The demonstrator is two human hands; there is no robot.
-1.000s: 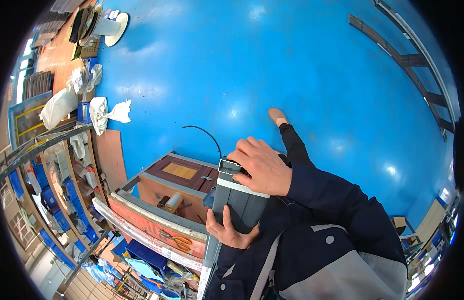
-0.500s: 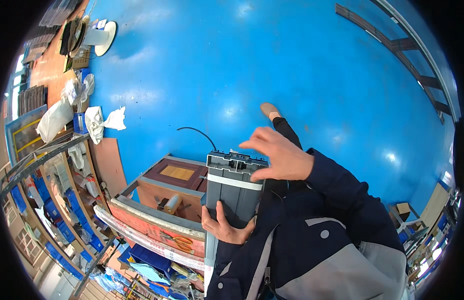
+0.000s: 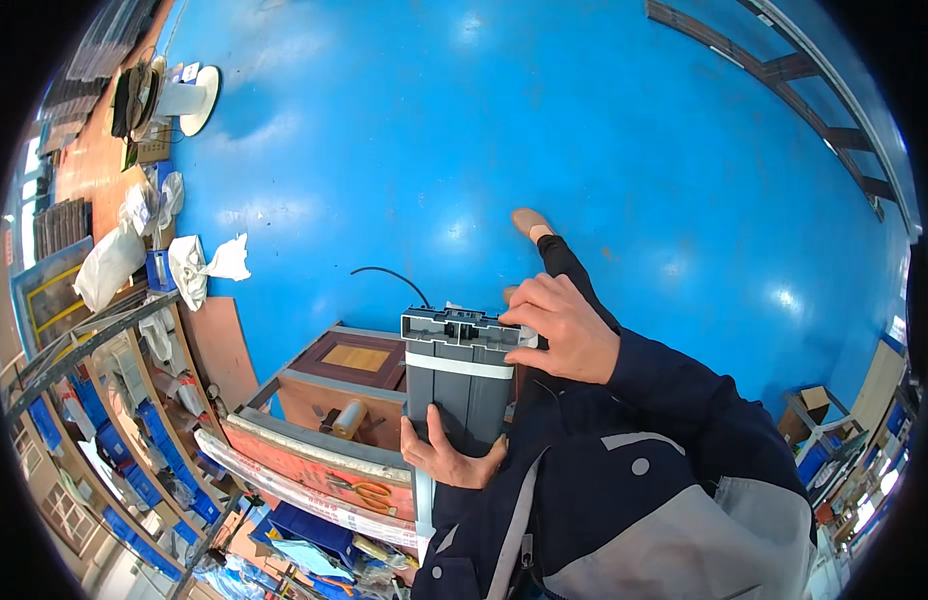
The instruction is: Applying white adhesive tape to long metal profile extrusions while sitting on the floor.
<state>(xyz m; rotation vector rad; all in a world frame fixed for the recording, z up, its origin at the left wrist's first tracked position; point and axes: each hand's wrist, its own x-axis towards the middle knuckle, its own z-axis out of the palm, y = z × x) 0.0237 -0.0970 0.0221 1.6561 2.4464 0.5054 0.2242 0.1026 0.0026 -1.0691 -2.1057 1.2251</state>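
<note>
A long dark grey hollow profile [image 3: 458, 388] stands on end in front of me, its open chambered end facing up. Around it, just below that end, runs a white band [image 3: 454, 366]. My left hand [image 3: 450, 462] wraps the profile lower down, fingers on the front face and thumb at the right side. At the top right corner, my right hand [image 3: 572, 332] is closed with thumb and fingertips on the profile's end; whether they pinch some small part there I cannot tell. A thin black cable [image 3: 396, 273] curves up behind the end.
A workbench with a framed wooden panel [image 3: 356, 352], a tape roll [image 3: 350, 418] and orange-handled scissors [image 3: 372, 492] lies to the left. Shelving with blue bins [image 3: 114, 440] stands farther left, a white spool [image 3: 189, 103] at upper left. A dark metal frame [image 3: 774, 70] lies at upper right.
My right hand has come down and closed its thumb and fingers onto the profile's right corner. The left hand keeps its grip; the view has shifted slightly.
</note>
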